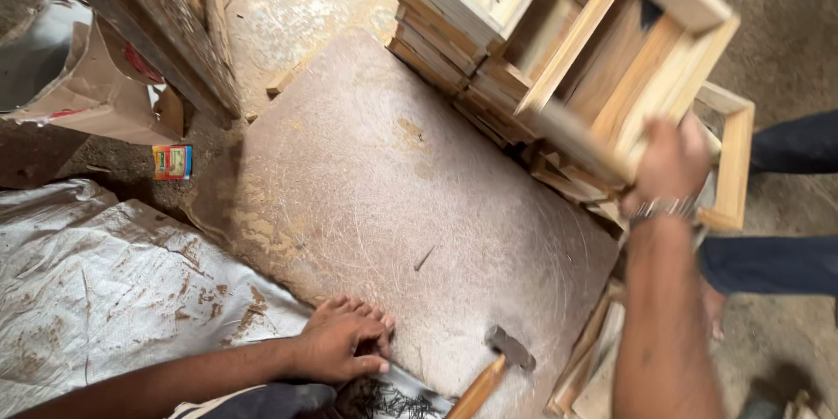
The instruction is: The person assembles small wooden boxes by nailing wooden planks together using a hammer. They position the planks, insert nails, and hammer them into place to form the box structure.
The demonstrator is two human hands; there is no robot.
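Note:
My right hand [670, 161] is raised at the right and grips a small pale wooden frame [642, 70] by its lower edge, holding it tilted above a stack of similar wooden frames [476, 17]. My left hand [342, 340] rests low on the edge of a flat brown board [384, 183], fingers bent down over a dark pile of small nails [393, 401]. Whether it holds any nails I cannot tell. A hammer [497, 367] with a wooden handle lies on the board just right of that hand.
A grey woven sheet [105, 279] covers the ground at the left. A torn cardboard box [78, 70] and a small colourful packet [172, 161] lie at upper left beside a rough plank [188, 26]. Another person's dark trouser legs [786, 209] stand at the right.

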